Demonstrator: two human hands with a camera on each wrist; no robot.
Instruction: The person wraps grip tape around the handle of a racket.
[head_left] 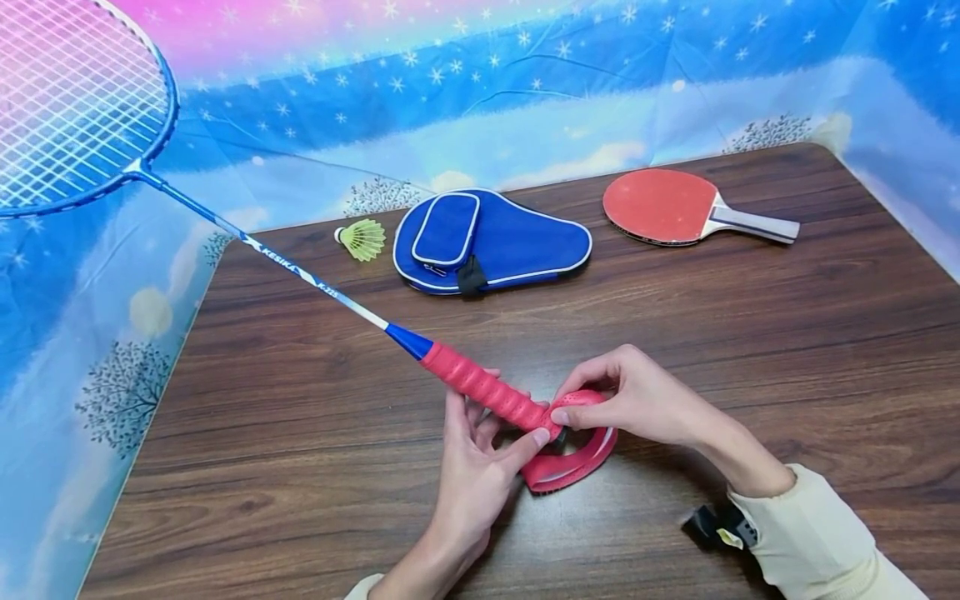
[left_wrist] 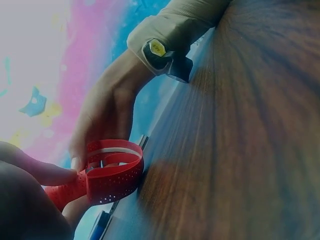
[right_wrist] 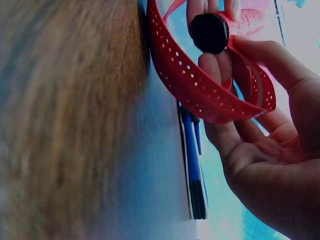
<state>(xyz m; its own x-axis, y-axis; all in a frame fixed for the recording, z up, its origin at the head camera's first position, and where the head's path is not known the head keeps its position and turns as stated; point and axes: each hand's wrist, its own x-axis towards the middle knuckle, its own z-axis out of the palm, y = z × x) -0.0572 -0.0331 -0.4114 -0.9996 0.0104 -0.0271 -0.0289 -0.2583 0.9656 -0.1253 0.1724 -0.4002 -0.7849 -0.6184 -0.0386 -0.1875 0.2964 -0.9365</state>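
A blue and white badminton racket (head_left: 322, 288) slants up to the left, its head beyond the table's left edge. Red perforated grip tape (head_left: 573, 471) is wound in ridges along the handle, and its loose length loops off near the butt. My left hand (head_left: 468, 475) holds the handle from below, thumb pressed on the tape near the end. Thumb and fingers of my right hand (head_left: 637, 400) pinch the tape just beside that thumb. In the right wrist view the black butt cap (right_wrist: 210, 33) shows, with the tape loop (right_wrist: 187, 82) hanging around it.
Along the back of the wooden table (head_left: 300, 500) lie a yellow shuttlecock (head_left: 362, 239), a blue paddle case (head_left: 525, 237) with a small pocket, and a red table tennis paddle (head_left: 660, 206). A patterned blue and pink cloth (head_left: 525, 75) hangs behind.
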